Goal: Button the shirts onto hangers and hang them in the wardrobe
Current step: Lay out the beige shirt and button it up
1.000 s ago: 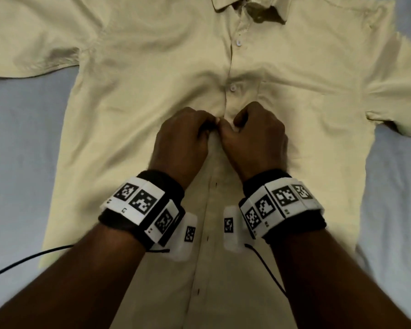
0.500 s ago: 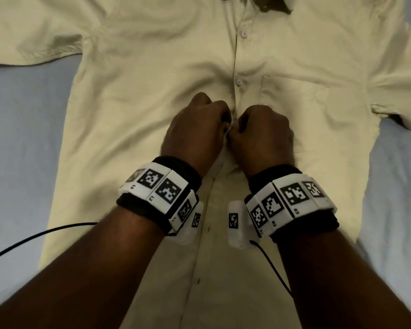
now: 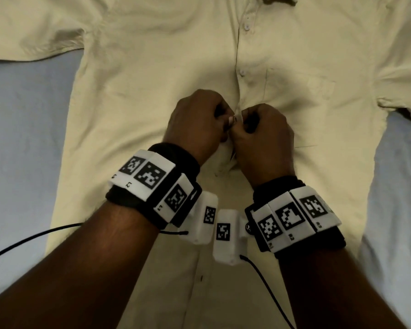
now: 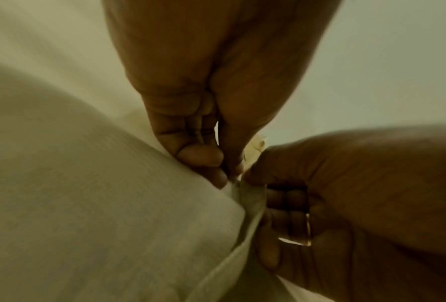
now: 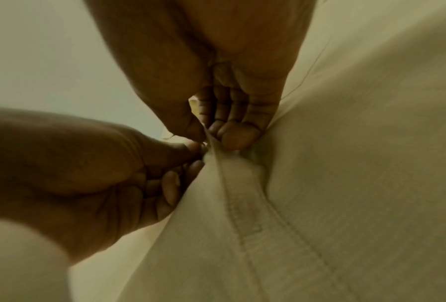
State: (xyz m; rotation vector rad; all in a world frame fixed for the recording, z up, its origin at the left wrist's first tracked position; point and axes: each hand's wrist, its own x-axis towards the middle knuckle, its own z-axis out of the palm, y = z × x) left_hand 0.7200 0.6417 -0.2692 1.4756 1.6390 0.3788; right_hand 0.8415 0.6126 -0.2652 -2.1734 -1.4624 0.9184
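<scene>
A pale yellow shirt lies flat, front up, on a bed sheet, its collar cut off by the top edge. Two buttons above the hands are fastened. Both hands meet at the front placket below them. My left hand pinches the left edge between thumb and curled fingers. My right hand pinches the stitched right edge, and a ring shows on one finger. The fabric bunches up between the fingertips. Whatever button sits in the pinch is hidden.
A light blue-grey sheet shows on both sides of the shirt. Short sleeves spread out left and right, and a chest pocket lies right of the placket. Black cables trail from the wrist cameras.
Both hands stayed together on the placket. The left wrist swung in closer to the right one. The view dropped, so the collar slid out of the top of the picture.
</scene>
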